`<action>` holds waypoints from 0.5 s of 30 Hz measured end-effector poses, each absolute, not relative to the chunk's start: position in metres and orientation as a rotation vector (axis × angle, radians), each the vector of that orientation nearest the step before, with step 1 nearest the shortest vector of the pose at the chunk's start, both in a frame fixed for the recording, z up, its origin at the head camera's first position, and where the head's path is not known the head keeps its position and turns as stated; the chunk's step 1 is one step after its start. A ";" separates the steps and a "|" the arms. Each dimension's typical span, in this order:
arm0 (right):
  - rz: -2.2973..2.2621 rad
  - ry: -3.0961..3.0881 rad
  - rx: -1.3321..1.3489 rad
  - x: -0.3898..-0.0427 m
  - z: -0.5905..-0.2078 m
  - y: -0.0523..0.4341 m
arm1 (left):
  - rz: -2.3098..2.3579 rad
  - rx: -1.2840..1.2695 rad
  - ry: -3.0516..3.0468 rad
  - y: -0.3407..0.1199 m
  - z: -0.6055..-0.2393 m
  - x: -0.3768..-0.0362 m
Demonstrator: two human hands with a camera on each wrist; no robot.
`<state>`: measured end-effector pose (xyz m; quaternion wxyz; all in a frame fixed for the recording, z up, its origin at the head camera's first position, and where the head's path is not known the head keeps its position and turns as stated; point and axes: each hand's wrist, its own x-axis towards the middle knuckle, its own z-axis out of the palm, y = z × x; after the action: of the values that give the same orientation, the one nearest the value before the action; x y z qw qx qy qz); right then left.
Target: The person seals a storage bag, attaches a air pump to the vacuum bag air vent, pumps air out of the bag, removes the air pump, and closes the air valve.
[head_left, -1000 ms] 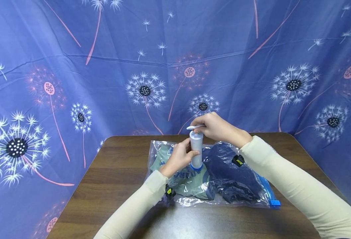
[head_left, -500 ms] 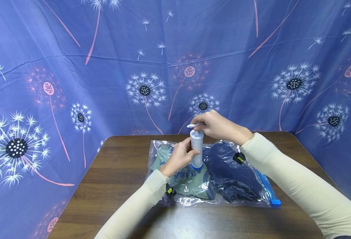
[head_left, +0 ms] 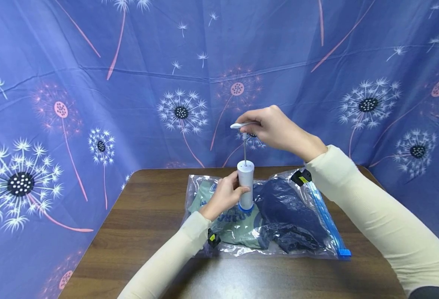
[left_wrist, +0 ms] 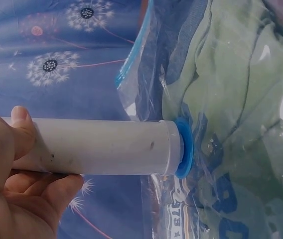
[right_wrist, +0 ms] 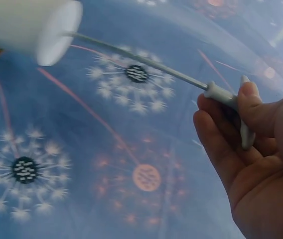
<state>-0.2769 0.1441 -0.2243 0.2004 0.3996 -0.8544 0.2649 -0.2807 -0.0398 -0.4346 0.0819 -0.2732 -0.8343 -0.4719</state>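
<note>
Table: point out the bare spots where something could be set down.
Bare wood lies left of the vacuum bag, out to the table edge, and in a strip between bag and near edge. The middle is crowded: left hand gripping the pump, right hand above holding the handle.

Left of the left hand (head_left: 224,195) the tabletop (head_left: 144,216) lies bare out to its edge, so a hand could pass there freely, while under and to the right of it the vacuum bag (head_left: 297,245) with folded clothes covers the surface. Between the two hands the pump (head_left: 246,185) stands upright on the bag with its thin rod (head_left: 245,151) drawn up to the right hand (head_left: 275,131), barring any straight sideways pass. Just behind the right hand hangs the dandelion curtain (head_left: 129,62), closing off the back and both sides.
</note>
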 end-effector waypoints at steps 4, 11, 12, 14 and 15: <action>0.802 -2.306 1.101 -0.273 -0.210 0.144 | -1.418 -0.802 -2.494 -0.038 -0.434 -0.280; 0.889 -2.400 1.055 -0.276 -0.217 0.149 | -1.425 -0.801 -2.503 -0.037 -0.436 -0.281; 0.881 -2.429 1.051 -0.278 -0.221 0.150 | -1.420 -0.801 -2.502 -0.037 -0.436 -0.281; 0.844 -2.481 1.060 -0.281 -0.232 0.151 | -1.404 -0.805 -2.498 -0.037 -0.436 -0.282; 0.829 -2.510 1.065 -0.282 -0.238 0.151 | -1.398 -0.806 -2.498 -0.037 -0.435 -0.282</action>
<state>-0.2822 0.1508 -0.2376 0.1455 0.3697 -0.8714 0.2877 -0.2819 -0.0368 -0.4355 0.0839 -0.2702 -0.8370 -0.4683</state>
